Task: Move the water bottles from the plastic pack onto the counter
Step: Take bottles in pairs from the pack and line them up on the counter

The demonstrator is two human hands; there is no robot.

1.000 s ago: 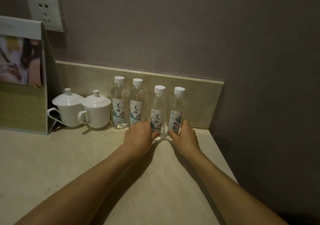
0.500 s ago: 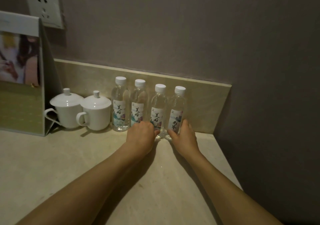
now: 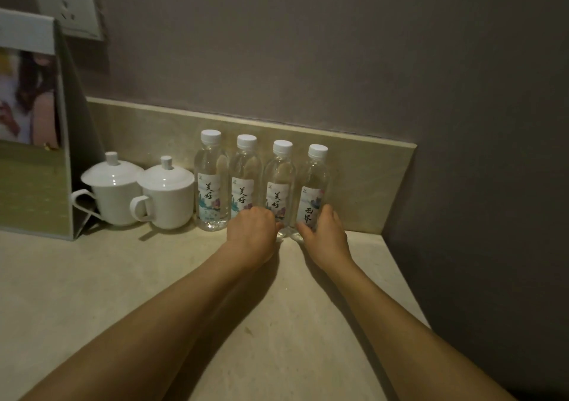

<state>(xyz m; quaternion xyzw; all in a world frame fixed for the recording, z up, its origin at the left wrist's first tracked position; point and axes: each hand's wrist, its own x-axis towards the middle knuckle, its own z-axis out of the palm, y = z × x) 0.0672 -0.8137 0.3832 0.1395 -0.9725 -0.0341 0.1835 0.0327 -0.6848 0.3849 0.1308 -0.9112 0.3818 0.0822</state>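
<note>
Along the back edge of the counter (image 3: 154,292), near its right back corner, four water bottles (image 3: 246,181) stand upright in one close row against the low stone backsplash (image 3: 363,185), each with a white cap; no plastic pack is visible in this view. To the left of the row are two white lidded cups (image 3: 166,194), and further left a standing card display (image 3: 34,129) under a wall socket (image 3: 70,3). The left hand (image 3: 251,235) is curled at the base of the second and third bottles, knuckles up, so I cannot tell if its fingers grip anything. The right hand (image 3: 323,234) is cupped around the lower part of the rightmost bottle (image 3: 312,191), its thumb on the label side. I judge that this is the last step, the lining up of the bottles already placed. The next move probably calls only for a small push to make the row straight, then a gentle release of both hands, because the bottles are narrow and touch each other, so one can tip its neighbour.
</note>
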